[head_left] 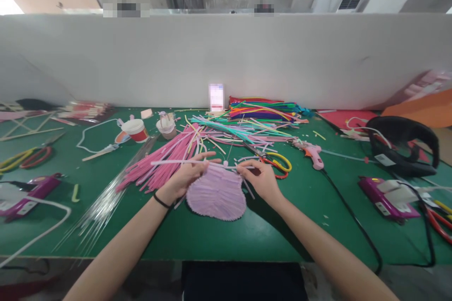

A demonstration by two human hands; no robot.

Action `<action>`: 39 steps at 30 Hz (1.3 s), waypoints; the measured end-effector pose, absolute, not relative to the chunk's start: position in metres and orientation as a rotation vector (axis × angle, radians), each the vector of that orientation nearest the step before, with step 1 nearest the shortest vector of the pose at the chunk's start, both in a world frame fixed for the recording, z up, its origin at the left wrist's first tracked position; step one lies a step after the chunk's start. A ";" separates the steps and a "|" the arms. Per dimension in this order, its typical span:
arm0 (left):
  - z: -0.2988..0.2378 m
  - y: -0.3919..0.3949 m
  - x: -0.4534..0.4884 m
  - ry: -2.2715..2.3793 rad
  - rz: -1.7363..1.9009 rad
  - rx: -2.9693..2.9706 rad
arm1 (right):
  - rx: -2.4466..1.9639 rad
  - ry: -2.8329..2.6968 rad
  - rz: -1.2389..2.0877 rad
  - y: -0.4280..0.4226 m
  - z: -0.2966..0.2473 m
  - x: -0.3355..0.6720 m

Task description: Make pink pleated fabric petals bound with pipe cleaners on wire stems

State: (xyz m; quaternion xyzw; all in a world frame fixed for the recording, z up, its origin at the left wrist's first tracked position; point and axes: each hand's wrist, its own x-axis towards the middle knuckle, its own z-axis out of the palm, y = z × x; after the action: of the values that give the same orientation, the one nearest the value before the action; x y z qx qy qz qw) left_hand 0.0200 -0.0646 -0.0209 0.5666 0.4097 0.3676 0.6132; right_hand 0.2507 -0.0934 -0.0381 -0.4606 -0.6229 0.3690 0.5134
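Observation:
A lilac, ribbed, rounded piece [216, 195] that looks made of pipe cleaners is between my two hands above the green table. Across its top edge runs a pale lilac pipe cleaner [167, 162], its free end sticking out to the left. My left hand [189, 174] grips the piece at its upper left, thumb and some fingers closed near the pipe cleaner while other fingers point right. My right hand [259, 176] pinches the pipe cleaner at the upper right. A small pale knob [225, 163] shows at the middle of the top edge.
Pink pipe cleaners [155, 169] lie left of my hands, beside clear thin rods [106, 202]. Behind are multicoloured pipe cleaners [261, 110] and a lit phone [216, 97]. Yellow-and-red scissors [282, 162], a pink glue gun [313, 154] and a purple power strip [388, 200] lie right.

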 end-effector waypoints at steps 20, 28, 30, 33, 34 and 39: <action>-0.023 -0.069 0.028 1.097 0.808 1.415 | -1.038 -2.302 -0.446 -0.092 -0.028 0.261; -0.024 -0.069 0.028 1.087 0.807 1.410 | -0.888 -2.320 -0.222 -0.090 -0.024 0.258; -0.024 -0.069 0.028 1.090 0.802 1.405 | -0.893 -2.283 -0.150 -0.091 -0.023 0.257; -0.025 -0.069 0.027 1.091 0.788 1.385 | -0.924 -2.235 -0.055 -0.092 -0.023 0.256; -0.026 -0.069 0.027 1.088 0.786 1.380 | -0.929 -2.232 -0.034 -0.092 -0.023 0.255; -0.027 -0.068 0.026 1.087 0.787 1.385 | -0.906 -2.257 -0.020 -0.094 -0.023 0.253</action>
State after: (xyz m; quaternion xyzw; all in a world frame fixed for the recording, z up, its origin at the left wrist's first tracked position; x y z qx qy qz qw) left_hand 0.0263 -0.0683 -0.0274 0.5902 0.4630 0.3353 0.5699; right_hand 0.2535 -0.0935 -0.0226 -0.3494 -0.8702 -0.0078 0.3471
